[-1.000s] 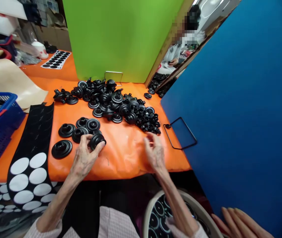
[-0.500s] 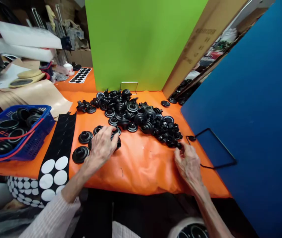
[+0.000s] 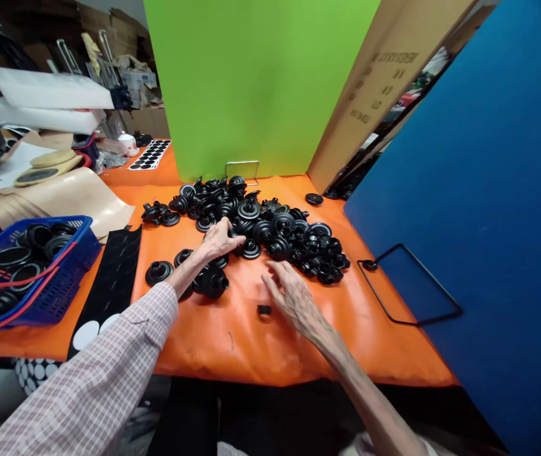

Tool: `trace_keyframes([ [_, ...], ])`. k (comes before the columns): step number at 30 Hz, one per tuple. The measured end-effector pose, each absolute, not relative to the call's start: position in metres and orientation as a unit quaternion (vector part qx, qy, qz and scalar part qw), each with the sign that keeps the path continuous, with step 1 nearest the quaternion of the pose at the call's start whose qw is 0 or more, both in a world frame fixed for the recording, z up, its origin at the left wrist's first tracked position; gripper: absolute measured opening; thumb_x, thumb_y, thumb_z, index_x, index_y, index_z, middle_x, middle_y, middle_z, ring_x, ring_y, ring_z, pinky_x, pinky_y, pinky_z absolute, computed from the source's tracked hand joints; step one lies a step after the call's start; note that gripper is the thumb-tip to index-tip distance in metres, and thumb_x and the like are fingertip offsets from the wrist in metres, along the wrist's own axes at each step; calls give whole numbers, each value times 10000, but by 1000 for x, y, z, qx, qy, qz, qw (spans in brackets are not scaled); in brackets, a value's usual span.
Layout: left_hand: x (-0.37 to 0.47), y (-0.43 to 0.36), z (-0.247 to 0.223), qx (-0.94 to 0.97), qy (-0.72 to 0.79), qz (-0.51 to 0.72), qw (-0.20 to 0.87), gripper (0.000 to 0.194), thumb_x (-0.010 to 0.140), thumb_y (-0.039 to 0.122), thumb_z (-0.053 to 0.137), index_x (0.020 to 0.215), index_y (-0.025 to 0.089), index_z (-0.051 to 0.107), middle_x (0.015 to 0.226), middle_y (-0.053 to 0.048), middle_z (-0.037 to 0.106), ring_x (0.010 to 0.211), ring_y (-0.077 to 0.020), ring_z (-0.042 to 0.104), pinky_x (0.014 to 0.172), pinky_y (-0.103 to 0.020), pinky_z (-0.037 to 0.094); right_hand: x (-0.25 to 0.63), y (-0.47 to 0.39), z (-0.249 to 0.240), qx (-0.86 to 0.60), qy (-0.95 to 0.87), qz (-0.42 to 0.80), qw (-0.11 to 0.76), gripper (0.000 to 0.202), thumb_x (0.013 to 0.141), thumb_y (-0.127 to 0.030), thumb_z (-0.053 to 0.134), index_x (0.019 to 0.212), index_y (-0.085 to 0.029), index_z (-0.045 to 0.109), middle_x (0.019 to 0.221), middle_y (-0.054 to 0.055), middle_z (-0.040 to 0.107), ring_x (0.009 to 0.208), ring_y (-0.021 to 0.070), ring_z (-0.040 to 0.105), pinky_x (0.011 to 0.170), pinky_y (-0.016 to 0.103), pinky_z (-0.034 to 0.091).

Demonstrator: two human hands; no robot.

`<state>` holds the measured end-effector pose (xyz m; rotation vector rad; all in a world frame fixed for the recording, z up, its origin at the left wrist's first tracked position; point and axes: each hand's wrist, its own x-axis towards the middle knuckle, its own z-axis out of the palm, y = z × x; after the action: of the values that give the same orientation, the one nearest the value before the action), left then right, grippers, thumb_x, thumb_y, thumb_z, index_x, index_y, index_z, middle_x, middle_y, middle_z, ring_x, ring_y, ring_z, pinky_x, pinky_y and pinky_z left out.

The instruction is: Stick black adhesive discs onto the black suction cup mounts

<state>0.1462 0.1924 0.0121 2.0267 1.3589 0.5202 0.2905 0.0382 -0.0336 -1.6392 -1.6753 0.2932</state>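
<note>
A heap of black round ridged parts (image 3: pixel 277 228) spreads over the orange table cover (image 3: pixel 232 342). My left hand (image 3: pixel 222 240) reaches to the heap's near edge, its fingertips at a black part; whether they grip it is hidden. Below my left forearm and wrist lie several separate black parts, among them a stepped disc (image 3: pixel 159 272) and a tilted one (image 3: pixel 214 282). My right hand (image 3: pixel 292 292) is open, fingers spread, just in front of the heap. A small black cylinder (image 3: pixel 264 310) lies on the cover beside it.
A blue basket (image 3: pixel 68 288) of black rings stands at the left beside a black strip (image 3: pixel 116 263) with white circles. A green panel (image 3: pixel 261 82) rises behind the heap. The blue panel (image 3: pixel 470 190) at the right has a black wire frame (image 3: pixel 422 324).
My left hand has moved from the separate parts up to the heap. My right hand has moved left from the heap's right end. The small cylinder now shows on the cover.
</note>
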Motion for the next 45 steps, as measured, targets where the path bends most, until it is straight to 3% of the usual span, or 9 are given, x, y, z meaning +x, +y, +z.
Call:
trace_keyframes([
  [6,134,170,32,688,441,249,520,439,780,403,672,1103,144,525,841,-42,621,739,-141,613,601,-247,496,264,90,-24,-618,-607,112,487,653,824,-461,624,1360,-161,403,1331,177,506,1228,289,509,1006,476,449],
  [12,121,128,40,562,424,317,635,351,711,329,754,949,110,616,831,-50,626,659,-106,579,514,-199,439,253,69,-9,-587,-626,95,504,537,780,-463,683,1208,-180,525,1153,140,629,1043,263,612,907,433,505],
  [19,76,84,55,438,389,352,730,327,741,389,717,900,122,615,833,-47,646,689,-134,622,653,-302,552,264,45,-25,-660,-522,245,482,418,810,-573,583,998,-201,549,852,57,671,721,207,650,666,351,539],
  [23,52,59,50,527,410,349,657,430,773,436,670,1079,142,596,975,-75,642,812,-170,626,680,-309,549,285,45,-23,-739,-572,111,338,513,813,-575,572,1129,-171,562,1057,131,639,883,278,636,694,372,506],
  [27,42,34,7,698,472,356,404,511,773,340,671,1243,199,526,1091,-82,618,970,-206,595,877,-390,508,284,25,-13,-760,-608,-25,230,467,899,-492,479,1223,-162,537,1119,155,576,843,277,627,606,342,477],
  [31,37,20,-28,780,462,308,289,473,801,303,620,1254,216,516,1231,-104,531,1191,-248,483,1042,-436,400,270,-14,-32,-663,-713,36,225,297,945,-380,407,1075,-192,597,916,97,578,834,244,600,675,344,505],
  [35,34,20,-33,749,561,259,240,505,774,440,641,1205,195,542,1209,-123,476,1182,-311,428,1031,-514,377,258,-34,-48,-641,-702,97,293,239,944,-304,394,1045,-210,590,933,103,591,902,254,588,794,411,510],
  [40,42,18,-28,747,541,253,291,327,733,298,662,1008,174,535,1069,-103,538,1070,-289,492,979,-482,414,254,-21,-37,-612,-709,200,286,235,951,-280,371,864,-252,588,812,40,608,766,204,592,722,343,509],
  [45,51,13,-17,589,497,314,554,413,761,239,634,1105,189,411,1018,-72,624,882,-204,638,832,-393,513,256,-12,-44,-679,-676,128,256,249,930,-232,361,877,-225,604,847,76,557,688,199,565,640,330,491],
])
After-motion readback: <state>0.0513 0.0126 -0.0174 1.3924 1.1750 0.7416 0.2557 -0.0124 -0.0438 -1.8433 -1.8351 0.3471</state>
